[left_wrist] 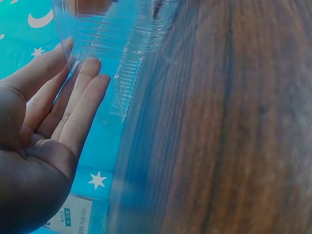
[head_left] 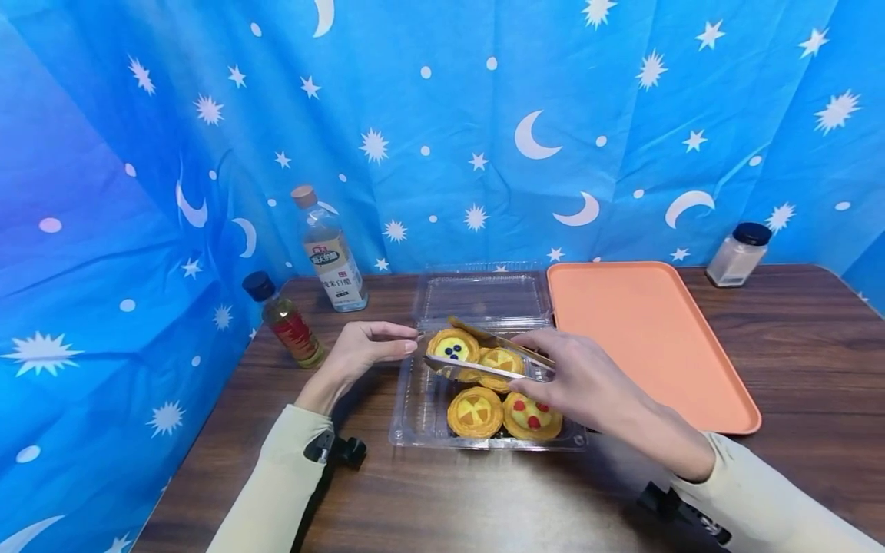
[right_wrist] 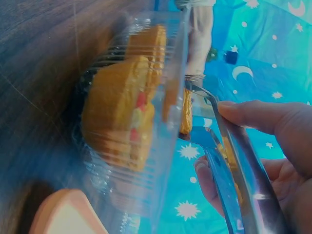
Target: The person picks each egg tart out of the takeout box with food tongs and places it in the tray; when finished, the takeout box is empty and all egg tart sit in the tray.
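A clear plastic container (head_left: 408,418) holds several egg tarts on the table. My left hand (head_left: 362,357) pinches its left rim between thumb and fingers, the other fingers nearly straight beside the wall in the left wrist view. With my right hand (head_left: 577,376) I grip metal tongs (head_left: 477,367), their arms spread. One arm passes behind the blueberry-topped tart (head_left: 452,347), the other crosses in front of it. A tart with yellow wedges (head_left: 501,359) lies beside it, partly covered by the tongs. In front are another wedge-topped tart (head_left: 475,412) and a red-berry tart (head_left: 532,417).
An orange tray (head_left: 643,338) lies right of the container, whose hinged lid (head_left: 484,298) stands open at the back. Left are a red-labelled bottle (head_left: 293,330) and a tall clear bottle (head_left: 334,265). A black-capped jar (head_left: 738,257) stands back right, before a blue starry curtain (head_left: 456,115).
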{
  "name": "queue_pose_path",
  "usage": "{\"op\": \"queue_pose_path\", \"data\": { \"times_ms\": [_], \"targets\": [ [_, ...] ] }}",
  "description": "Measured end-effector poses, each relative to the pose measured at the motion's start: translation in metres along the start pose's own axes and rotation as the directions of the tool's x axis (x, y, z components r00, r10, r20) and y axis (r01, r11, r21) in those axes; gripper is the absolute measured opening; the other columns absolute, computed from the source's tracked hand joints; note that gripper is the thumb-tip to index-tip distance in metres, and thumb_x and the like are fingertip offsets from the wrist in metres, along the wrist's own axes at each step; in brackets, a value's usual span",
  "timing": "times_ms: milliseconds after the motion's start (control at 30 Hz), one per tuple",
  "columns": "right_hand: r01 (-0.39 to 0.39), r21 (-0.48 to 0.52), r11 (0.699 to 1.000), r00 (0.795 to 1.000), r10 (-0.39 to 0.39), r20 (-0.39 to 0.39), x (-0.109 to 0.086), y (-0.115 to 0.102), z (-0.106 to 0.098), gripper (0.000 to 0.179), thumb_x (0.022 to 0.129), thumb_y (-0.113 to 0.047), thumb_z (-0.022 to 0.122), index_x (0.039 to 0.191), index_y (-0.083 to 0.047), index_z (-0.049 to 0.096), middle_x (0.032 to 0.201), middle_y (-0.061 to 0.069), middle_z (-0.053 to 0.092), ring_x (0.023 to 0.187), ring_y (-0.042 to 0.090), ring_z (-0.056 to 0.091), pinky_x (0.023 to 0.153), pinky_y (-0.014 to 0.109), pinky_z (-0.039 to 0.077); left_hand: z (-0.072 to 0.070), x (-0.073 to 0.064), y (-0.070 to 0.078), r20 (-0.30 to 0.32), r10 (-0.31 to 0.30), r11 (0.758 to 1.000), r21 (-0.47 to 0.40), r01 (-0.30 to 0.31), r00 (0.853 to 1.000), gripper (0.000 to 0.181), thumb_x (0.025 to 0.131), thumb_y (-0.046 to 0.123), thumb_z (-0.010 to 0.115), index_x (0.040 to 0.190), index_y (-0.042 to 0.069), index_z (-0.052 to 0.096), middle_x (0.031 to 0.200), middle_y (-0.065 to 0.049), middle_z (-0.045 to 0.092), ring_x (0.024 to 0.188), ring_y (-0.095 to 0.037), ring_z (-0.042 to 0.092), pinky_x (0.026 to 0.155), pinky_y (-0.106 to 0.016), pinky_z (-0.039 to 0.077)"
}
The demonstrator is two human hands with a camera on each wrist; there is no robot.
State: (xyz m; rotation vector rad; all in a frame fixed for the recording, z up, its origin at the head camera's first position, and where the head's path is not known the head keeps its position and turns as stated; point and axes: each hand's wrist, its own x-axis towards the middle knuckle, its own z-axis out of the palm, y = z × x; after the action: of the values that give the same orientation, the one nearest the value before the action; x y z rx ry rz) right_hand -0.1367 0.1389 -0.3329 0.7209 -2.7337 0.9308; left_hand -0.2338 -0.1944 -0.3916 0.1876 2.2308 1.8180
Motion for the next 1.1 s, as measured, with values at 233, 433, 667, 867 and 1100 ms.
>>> {"op": "queue_pose_path", "data": {
  "times_ms": [233, 433, 667, 867, 1100],
  "targets": [
    [-0.049, 0.025, 0.998, 0.998, 0.05, -0.031, -0.004, 0.003, -0.013, 0.05, 0.087, -0.02, 0.091, 0.129, -0.003, 0.072, 0.108, 0.007, 0.074, 0.072, 0.013, 0.056, 0.058, 0.029, 0.047, -0.001, -0.002, 0.0, -0.003, 0.009, 1.0, 0.015, -0.009, 1.0, 0.031, 0.093, 0.013, 0.086, 0.12, 0.001, 0.078, 0.123, -0.015, 0.076, 0.105, -0.024, 0.076, 0.099, -0.045, 0.059],
    [-0.058, 0.031, 0.998, 0.994, 0.06, -0.088, -0.007, 0.011, -0.024, 0.043, 0.089, -0.018, 0.089, 0.127, -0.005, 0.072, 0.1, 0.004, 0.072, 0.07, 0.012, 0.055, 0.054, 0.026, 0.045, -0.002, -0.002, -0.002, -0.002, 0.026, 1.0, 0.014, -0.026, 1.0, 0.032, 0.092, 0.013, 0.086, 0.121, 0.0, 0.078, 0.123, -0.015, 0.075, 0.104, -0.023, 0.076, 0.098, -0.044, 0.06],
    [-0.146, 0.018, 0.989, 0.983, 0.147, -0.114, -0.007, 0.028, -0.04, 0.046, 0.09, -0.021, 0.088, 0.129, -0.004, 0.071, 0.101, 0.005, 0.071, 0.072, 0.018, 0.055, 0.055, 0.029, 0.044, -0.001, -0.001, -0.002, 0.009, 0.035, 0.999, 0.007, -0.035, 0.999, 0.032, 0.093, 0.013, 0.086, 0.121, 0.0, 0.078, 0.122, -0.015, 0.076, 0.104, -0.023, 0.076, 0.097, -0.042, 0.061],
    [-0.239, 0.022, 0.971, 0.963, 0.24, -0.126, -0.005, 0.044, -0.052, 0.051, 0.093, -0.031, 0.085, 0.134, -0.004, 0.069, 0.107, 0.013, 0.074, 0.082, 0.023, 0.064, 0.062, 0.035, 0.049, 0.0, -0.001, -0.002, 0.006, 0.031, 0.999, 0.015, -0.031, 0.999, 0.032, 0.092, 0.014, 0.086, 0.12, 0.0, 0.078, 0.122, -0.015, 0.076, 0.105, -0.023, 0.076, 0.097, -0.042, 0.06],
    [-0.266, 0.031, 0.963, 0.95, 0.268, -0.161, -0.001, 0.066, -0.063, 0.05, 0.094, -0.032, 0.085, 0.132, -0.003, 0.071, 0.103, 0.012, 0.073, 0.088, 0.027, 0.065, 0.066, 0.036, 0.049, 0.0, -0.002, -0.001, 0.002, 0.017, 0.999, 0.037, -0.017, 1.0, 0.034, 0.092, 0.019, 0.087, 0.121, 0.002, 0.079, 0.123, -0.014, 0.075, 0.106, -0.024, 0.076, 0.098, -0.041, 0.06]
  ]
}}
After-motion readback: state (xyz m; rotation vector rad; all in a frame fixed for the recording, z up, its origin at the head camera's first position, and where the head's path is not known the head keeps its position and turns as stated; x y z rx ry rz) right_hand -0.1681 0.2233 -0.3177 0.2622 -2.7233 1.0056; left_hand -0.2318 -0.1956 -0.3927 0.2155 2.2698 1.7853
